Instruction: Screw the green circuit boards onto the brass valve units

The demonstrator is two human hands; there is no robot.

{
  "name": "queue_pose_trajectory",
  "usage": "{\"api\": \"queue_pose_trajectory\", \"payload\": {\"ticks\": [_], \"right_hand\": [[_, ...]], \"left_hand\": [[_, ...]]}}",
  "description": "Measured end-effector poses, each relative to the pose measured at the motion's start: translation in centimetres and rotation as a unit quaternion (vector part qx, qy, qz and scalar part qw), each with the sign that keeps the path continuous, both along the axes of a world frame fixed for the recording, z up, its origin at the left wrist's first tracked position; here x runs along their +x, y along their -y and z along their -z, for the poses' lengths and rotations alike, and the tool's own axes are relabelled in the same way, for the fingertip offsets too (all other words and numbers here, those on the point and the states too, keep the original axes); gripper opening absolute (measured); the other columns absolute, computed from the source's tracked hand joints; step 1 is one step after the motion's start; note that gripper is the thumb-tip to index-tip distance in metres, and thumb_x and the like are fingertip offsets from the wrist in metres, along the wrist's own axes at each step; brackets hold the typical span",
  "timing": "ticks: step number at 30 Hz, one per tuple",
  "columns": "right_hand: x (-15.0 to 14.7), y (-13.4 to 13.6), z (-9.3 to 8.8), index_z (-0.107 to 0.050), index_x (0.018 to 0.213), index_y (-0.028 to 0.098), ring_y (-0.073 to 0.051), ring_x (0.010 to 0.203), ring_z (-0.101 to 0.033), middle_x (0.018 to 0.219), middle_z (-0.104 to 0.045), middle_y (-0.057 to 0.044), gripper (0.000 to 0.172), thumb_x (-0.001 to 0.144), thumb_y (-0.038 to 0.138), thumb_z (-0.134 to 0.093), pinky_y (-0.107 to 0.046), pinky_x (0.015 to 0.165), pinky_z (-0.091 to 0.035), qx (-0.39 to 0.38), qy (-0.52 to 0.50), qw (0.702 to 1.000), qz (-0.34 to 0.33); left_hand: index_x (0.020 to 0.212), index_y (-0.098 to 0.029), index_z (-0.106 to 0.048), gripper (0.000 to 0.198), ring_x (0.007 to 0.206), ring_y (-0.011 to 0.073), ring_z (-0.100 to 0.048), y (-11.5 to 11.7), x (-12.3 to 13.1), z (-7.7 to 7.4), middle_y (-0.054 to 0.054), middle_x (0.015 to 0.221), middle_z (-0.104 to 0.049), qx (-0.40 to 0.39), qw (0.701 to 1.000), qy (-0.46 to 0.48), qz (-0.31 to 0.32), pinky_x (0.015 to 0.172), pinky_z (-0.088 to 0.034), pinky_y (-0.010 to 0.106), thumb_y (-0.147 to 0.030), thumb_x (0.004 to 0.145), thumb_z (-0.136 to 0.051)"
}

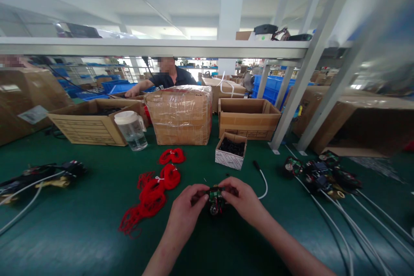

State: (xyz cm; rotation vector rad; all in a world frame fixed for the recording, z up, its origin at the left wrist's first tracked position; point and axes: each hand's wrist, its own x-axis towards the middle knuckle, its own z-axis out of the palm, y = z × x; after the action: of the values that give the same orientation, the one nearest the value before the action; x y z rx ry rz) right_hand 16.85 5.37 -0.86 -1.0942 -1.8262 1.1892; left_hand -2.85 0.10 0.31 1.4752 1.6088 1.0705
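Note:
A small black device with a green circuit board (214,195) and a round part at its near end is held between both hands, low over the green table. My left hand (188,204) pinches its left side with thumb and fingers. On the opposite side, my right hand (241,196) grips the device the same way. Beyond my right hand lies a white cable (265,181) with a black end. Bundles of red wire (153,198) lie to the left of my left hand. Farther back stands a small white box (229,159) of small black parts.
Wired assemblies (323,174) with white cables lie at right, more assemblies (42,177) at left. Behind are a clear jug (131,131), a wrapped carton (183,116) and open cartons (249,118). Metal shelf posts (293,103) rise at right. A person (171,73) sits across the table.

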Motion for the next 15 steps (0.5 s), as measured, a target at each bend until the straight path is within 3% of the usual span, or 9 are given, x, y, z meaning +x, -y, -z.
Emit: {"api": "queue_pose_trajectory", "payload": {"ticks": [5,8,11,15], "right_hand": [[0.3,-0.3,-0.3,-0.069,0.098,0.021,-0.014,0.075,-0.060,0.088,-0.062,0.000,0.021,0.091,0.018,-0.049,-0.026,0.068,-0.048,0.021,0.001,1.000,-0.005],[0.1,-0.4,-0.9,-0.070,0.092,0.021,-0.016,0.079,-0.059,0.089,-0.062,-0.001,0.014,0.087,0.016,-0.057,-0.027,0.070,-0.047,0.059,0.037,0.998,0.008],[-0.4,-0.3,-1.5,-0.069,0.089,0.021,-0.014,0.070,-0.054,0.084,-0.057,0.001,0.010,0.083,0.015,-0.065,-0.026,0.062,-0.043,0.066,0.065,0.995,0.022],[-1.3,0.0,-2.0,-0.068,0.087,0.021,-0.014,0.068,-0.049,0.085,-0.053,0.002,0.016,0.075,0.010,-0.072,-0.026,0.059,-0.039,0.091,0.104,0.989,0.045]], "left_hand": [[0.101,-0.022,-0.073,0.027,0.086,0.0205,-0.069,0.0,0.0,0.5,0.004,0.094,-0.073,-0.002,1.000,0.005,-0.012,0.082,-0.054,0.034,-0.034,0.080,-0.059],[0.099,-0.022,-0.073,0.026,0.085,0.0206,-0.068,-0.2,-0.1,0.4,0.004,0.092,-0.073,0.004,1.000,0.000,-0.005,0.082,-0.054,0.034,-0.034,0.080,-0.059],[0.095,-0.022,-0.073,0.024,0.086,0.0202,-0.068,-0.4,-0.2,0.2,0.003,0.092,-0.072,0.018,1.000,-0.003,0.002,0.082,-0.053,0.034,-0.036,0.081,-0.059],[0.089,-0.023,-0.073,0.020,0.083,0.0196,-0.067,-0.7,0.0,0.0,0.002,0.090,-0.071,0.030,0.999,-0.034,-0.008,0.080,-0.052,0.033,-0.036,0.081,-0.060]]}}
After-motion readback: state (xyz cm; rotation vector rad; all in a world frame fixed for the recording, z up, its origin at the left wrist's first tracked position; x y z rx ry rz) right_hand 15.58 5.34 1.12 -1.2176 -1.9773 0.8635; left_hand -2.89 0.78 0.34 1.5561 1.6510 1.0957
